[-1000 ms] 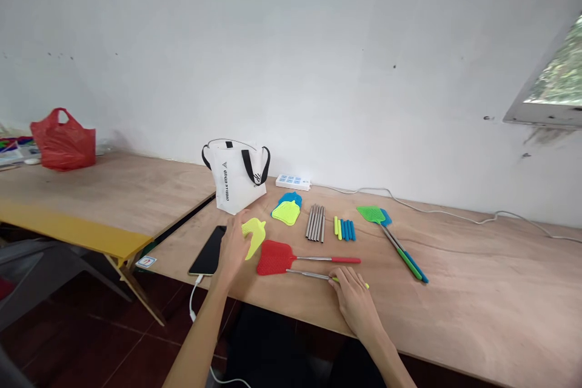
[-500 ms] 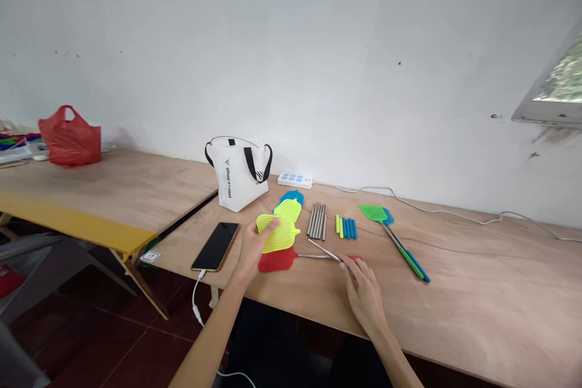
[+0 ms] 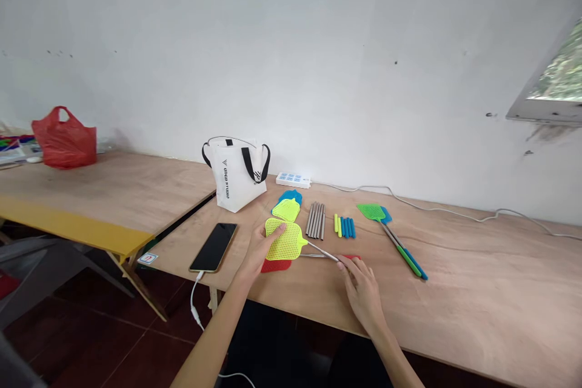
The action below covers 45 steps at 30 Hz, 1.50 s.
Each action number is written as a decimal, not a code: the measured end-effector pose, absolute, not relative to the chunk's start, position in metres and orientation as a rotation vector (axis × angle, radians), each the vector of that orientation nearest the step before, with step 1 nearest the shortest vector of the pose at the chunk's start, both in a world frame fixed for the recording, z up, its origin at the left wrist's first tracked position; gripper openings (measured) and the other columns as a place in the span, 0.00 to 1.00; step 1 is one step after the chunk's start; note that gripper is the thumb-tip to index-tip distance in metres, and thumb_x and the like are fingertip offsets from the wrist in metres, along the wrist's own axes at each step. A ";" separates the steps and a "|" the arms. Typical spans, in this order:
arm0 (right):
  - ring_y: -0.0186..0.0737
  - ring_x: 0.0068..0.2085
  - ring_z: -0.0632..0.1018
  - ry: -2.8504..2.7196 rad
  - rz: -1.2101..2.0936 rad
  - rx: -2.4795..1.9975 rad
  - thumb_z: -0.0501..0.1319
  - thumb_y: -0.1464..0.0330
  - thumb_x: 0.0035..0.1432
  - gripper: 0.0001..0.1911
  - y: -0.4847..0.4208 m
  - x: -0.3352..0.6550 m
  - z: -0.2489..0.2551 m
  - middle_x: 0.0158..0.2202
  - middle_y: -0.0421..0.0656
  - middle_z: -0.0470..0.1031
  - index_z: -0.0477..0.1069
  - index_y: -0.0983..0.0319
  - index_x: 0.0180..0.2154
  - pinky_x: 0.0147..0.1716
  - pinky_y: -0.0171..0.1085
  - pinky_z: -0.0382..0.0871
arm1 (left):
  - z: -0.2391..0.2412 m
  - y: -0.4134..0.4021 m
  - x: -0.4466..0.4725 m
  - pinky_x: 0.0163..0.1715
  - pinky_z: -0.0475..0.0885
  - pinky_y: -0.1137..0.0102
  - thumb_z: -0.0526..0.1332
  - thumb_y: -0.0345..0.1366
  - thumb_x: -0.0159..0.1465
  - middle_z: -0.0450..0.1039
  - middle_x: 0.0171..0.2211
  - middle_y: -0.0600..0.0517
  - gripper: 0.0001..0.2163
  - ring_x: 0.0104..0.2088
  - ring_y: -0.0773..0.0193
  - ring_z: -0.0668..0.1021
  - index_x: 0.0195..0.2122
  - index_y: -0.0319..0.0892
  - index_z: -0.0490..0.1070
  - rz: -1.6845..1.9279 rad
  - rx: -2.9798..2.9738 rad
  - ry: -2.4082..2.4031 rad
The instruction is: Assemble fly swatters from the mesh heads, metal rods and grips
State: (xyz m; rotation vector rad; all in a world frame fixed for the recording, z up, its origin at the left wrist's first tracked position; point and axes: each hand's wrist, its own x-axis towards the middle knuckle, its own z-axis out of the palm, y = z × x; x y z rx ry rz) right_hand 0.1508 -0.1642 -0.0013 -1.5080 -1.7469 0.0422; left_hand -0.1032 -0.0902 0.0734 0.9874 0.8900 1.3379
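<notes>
My left hand (image 3: 259, 250) grips a yellow fly swatter head (image 3: 287, 241) by its left edge, thumb on top. In my right hand (image 3: 360, 282) is a thin metal rod (image 3: 324, 251), whose far tip meets the neck of the yellow head. Beneath them on the table lies a red fly swatter (image 3: 275, 266), partly covered by the yellow head and my right hand. Behind are more yellow (image 3: 286, 210) and blue swatter heads (image 3: 293, 196), several metal rods (image 3: 316, 221), and short yellow and blue handle tubes (image 3: 348, 228).
Right of my hands lie a green swatter (image 3: 371, 211) and a blue one (image 3: 416, 264), side by side. A phone (image 3: 213, 247) with a white cable is at left. Behind stand a white bag (image 3: 239, 179) and a power strip (image 3: 293, 180); a red plastic bag (image 3: 66, 139) sits on the far-left table.
My left hand has brought the yellow swatter head right and slightly down, so its neck now meets the rod's tip. My right hand keeps its hold on the rod. The view has shifted slightly.
</notes>
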 end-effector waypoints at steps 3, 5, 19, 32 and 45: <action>0.43 0.40 0.76 -1.762 0.032 -1.502 0.45 0.53 0.74 0.23 -0.164 0.151 -0.002 0.41 0.44 0.77 0.75 0.52 0.53 0.42 0.42 0.68 | 0.073 -0.089 -0.103 0.38 0.80 0.65 0.79 0.47 0.45 0.82 0.40 0.45 0.29 0.41 0.51 0.83 0.44 0.37 0.76 1.343 0.986 0.898; 0.43 0.41 0.76 -1.737 0.031 -1.502 0.45 0.53 0.74 0.23 -0.164 0.151 -0.002 0.41 0.44 0.77 0.75 0.53 0.52 0.43 0.42 0.67 | 0.073 -0.088 -0.104 0.39 0.80 0.65 0.79 0.47 0.45 0.82 0.40 0.45 0.28 0.41 0.52 0.83 0.43 0.37 0.76 1.352 0.983 0.898; 0.42 0.40 0.75 -1.833 -0.115 -1.441 0.47 0.60 0.75 0.20 -0.168 0.150 0.002 0.39 0.44 0.75 0.72 0.52 0.58 0.41 0.42 0.63 | 0.079 -0.091 -0.112 0.35 0.81 0.66 0.78 0.48 0.48 0.81 0.37 0.46 0.28 0.37 0.53 0.84 0.44 0.38 0.75 1.264 1.061 0.953; 0.42 0.43 0.77 -1.985 -0.135 -1.339 0.50 0.61 0.74 0.16 -0.170 0.145 0.000 0.42 0.44 0.75 0.71 0.55 0.55 0.42 0.39 0.69 | 0.061 -0.095 -0.089 0.31 0.76 0.73 0.74 0.49 0.53 0.77 0.32 0.51 0.19 0.34 0.62 0.80 0.34 0.40 0.72 1.130 1.299 0.960; 0.38 0.32 0.76 -1.975 -0.217 -1.309 0.48 0.69 0.73 0.19 -0.162 0.138 0.005 0.30 0.42 0.75 0.74 0.59 0.33 0.30 0.34 0.62 | 0.050 -0.104 -0.063 0.30 0.72 0.75 0.70 0.50 0.57 0.72 0.29 0.56 0.19 0.31 0.66 0.76 0.36 0.43 0.67 1.149 1.419 0.910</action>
